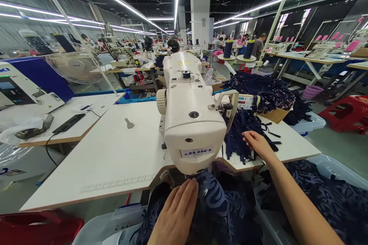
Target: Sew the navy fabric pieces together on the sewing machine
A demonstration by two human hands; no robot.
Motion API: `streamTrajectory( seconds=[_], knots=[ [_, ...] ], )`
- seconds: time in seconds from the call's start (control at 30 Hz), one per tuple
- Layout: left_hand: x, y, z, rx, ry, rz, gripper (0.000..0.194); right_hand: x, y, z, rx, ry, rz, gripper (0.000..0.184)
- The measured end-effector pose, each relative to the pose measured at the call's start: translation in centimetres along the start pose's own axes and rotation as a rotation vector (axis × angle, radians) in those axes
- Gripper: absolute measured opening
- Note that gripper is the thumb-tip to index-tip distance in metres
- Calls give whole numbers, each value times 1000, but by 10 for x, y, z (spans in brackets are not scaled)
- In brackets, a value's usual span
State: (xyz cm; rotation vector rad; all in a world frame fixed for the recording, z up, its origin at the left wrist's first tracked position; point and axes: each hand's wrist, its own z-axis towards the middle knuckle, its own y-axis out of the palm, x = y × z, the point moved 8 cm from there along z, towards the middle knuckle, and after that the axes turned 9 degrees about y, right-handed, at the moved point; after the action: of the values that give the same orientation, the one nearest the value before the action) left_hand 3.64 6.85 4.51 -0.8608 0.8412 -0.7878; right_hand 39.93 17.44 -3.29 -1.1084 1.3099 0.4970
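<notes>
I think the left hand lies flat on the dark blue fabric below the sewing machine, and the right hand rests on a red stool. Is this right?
Not quite. The head view shows the right hand resting on dark blue strips on the white table, not a red stool. The left hand does lie flat on the dark blue fabric below the sewing machine.

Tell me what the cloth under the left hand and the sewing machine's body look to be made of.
Cloth: apparently navy lace or burnout fabric, its swirling pattern partly sheer, lying under the left hand. Sewing machine: probably painted metal or hard plastic; its glossy cream shell shows screws.
</notes>
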Motion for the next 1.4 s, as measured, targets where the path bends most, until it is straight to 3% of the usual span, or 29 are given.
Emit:
streamTrajectory(
  seconds=[0.07, 0.23, 0.4, 0.47, 0.57, 0.67, 0.77, 0.83, 0.93, 1.03, 1.13, 1.27, 1.4],
  knots=[
    [3, 3, -2, -59, 51, -26, 55, -15, 8, 16, 7, -23, -11, 34],
    [4, 2, -1, -90, 67, -65, 92, -48, 49, 48, 12, -28, -136, 30],
    [1, -9, 14, -29, -68, -54, 71, -59, 75, 49, 64, -11, -274, 27],
    [-1, -10, 17, -23, -127, -86, 68, -58, 70, 42, 106, -10, -264, 26],
    [-5, -12, 17, 33, -210, -124, 75, -55, 45, 27, 189, -37, -150, 22],
    [-6, -10, 16, 75, -264, -116, 70, -41, 14, 2, 246, -56, 73, 42],
    [2, 1, 19, 58, -240, -74, 44, -16, 6, -32, 174, -6, 323, 59],
    [7, 8, 20, 44, -237, -54, 36, -2, 19, -60, 63, 51, 427, 63],
    [10, 14, 20, 18, -255, -47, 36, 12, 62, -104, -213, 250, 632, 53],
    [16, 13, 21, 24, -212, -47, 36, 6, 104, -141, -453, 410, 760, 34],
    [20, 9, 22, 11, -145, -62, 36, -13, 119, -148, -461, 317, 620, 30],
    [19, 6, 25, -39, -110, -81, 28, -39, 120, -138, -400, 89, 474, 32],
    [17, 0, 20, 46, -101, -189, 22, -52, 117, -133, -347, -24, 376, 31]
  ],
)
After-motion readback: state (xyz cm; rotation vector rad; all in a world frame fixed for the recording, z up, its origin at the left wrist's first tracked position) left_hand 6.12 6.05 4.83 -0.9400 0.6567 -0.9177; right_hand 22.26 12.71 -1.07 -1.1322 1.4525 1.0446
